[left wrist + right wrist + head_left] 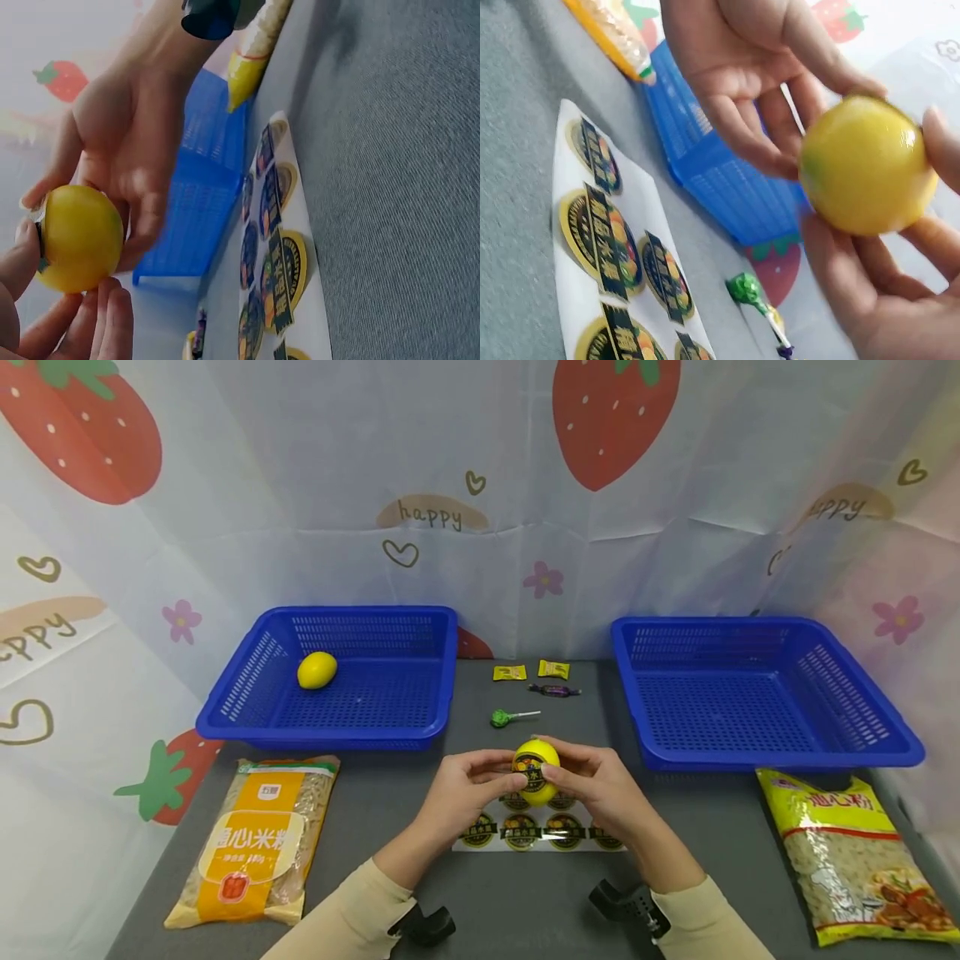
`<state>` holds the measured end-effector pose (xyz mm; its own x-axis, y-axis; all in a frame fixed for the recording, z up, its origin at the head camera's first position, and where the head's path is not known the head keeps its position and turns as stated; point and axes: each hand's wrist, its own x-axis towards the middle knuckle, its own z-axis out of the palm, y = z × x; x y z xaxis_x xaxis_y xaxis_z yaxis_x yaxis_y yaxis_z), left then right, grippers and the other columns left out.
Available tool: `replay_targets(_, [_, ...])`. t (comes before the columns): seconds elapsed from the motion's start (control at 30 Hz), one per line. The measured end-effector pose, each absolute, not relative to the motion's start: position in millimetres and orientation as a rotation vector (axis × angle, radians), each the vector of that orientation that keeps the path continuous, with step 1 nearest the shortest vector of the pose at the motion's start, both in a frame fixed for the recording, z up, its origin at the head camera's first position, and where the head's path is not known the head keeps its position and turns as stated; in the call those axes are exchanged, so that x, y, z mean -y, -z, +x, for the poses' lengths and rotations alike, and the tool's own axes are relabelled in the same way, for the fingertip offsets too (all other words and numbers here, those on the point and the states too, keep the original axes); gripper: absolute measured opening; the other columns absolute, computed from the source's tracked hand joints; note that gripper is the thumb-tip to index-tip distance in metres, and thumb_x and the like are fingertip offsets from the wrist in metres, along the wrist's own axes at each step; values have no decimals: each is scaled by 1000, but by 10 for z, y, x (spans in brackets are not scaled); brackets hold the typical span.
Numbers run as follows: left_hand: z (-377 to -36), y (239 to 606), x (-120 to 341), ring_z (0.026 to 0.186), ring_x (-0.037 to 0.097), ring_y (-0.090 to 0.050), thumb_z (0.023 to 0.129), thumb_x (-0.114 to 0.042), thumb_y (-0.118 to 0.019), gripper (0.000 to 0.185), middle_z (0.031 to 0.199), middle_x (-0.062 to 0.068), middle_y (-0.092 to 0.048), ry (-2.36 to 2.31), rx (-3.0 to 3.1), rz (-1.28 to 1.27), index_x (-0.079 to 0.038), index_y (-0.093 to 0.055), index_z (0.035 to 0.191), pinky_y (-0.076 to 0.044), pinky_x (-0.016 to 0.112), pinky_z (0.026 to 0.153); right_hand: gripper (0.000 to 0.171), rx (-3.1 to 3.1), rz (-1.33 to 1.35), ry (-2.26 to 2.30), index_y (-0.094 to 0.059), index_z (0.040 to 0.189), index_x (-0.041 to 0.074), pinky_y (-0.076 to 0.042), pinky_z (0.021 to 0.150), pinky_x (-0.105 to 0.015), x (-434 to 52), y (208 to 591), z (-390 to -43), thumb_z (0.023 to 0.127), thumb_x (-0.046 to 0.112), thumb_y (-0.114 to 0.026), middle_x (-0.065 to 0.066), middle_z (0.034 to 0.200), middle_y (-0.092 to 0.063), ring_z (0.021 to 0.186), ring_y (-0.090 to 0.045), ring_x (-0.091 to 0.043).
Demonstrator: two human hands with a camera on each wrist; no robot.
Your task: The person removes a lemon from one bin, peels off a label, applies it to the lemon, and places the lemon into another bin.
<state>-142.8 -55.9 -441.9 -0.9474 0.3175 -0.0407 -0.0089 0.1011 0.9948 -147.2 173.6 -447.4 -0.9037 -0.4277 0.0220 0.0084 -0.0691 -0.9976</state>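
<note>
Between both hands is a yellow lemon [546, 750], held up over the table with a round black-and-gold sticker [529, 768] on the side toward me. My left hand [471, 789] grips its left side, thumb at the sticker's edge. From the right, my right hand [602, 783] holds it, with the thumb on the sticker's other edge. In the right wrist view the lemon [866, 165] shows its bare back, a greenish patch at one end. Below the hands lies a white sheet of similar round stickers [542, 843], partly hidden by them.
Blue baskets stand at back left [375, 727] and back right [780, 756]; the left one holds another lemon [317, 670]. Between them lie a green lollipop [501, 718], two yellow-wrapped sweets [510, 673] and a purple-wrapped one [555, 691]. Pasta bags flank the left [255, 843] and right [855, 860].
</note>
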Motion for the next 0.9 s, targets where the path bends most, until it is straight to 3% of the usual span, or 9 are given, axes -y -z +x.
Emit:
replay_targets(0.3, [-1436, 4391, 528, 105, 26, -72, 92, -25, -76, 51, 127, 20, -68, -2049, -1874, 260, -6, -58, 135, -59, 47, 89, 53, -1981, -399, 2022, -47, 150, 2, -55, 94, -30, -1687, 4427, -1439, 102, 20, -62, -24, 146, -51, 119, -60, -19])
replay_targets(0.5, [-1428, 4405, 530, 114, 23, -68, 98, -23, -69, 58, 133, 20, -61, -2034, -1821, 316, -6, -47, 149, -58, 41, 93, 51, -2111, -446, 1926, -52, 147, 5, -55, 94, -30, -1730, 4399, -1430, 101, 23, -64, -18, 148, -52, 130, -55, -30])
replay_targets(0.7, [-1420, 4431, 535, 117, 26, -67, 100, -25, -66, 55, 138, 20, -58, -1999, -1874, 293, -2, -49, 147, -57, 37, 95, 47, -2417, -513, 1729, -56, 145, 21, -56, 95, -42, -1928, 4273, -1434, 100, 29, -66, -9, 147, -55, 126, -58, -31])
replay_targets(0.9, [-1446, 4433, 571, 113, 26, -68, 98, -25, -68, 51, 136, 18, -56, -2041, -1897, 213, -4, -54, 143, -56, 44, 97, 47, -2587, -502, 1756, -56, 145, 22, -53, 93, -23, -2213, 4089, -1444, 99, 24, -67, -6, 141, -61, 120, -61, -19])
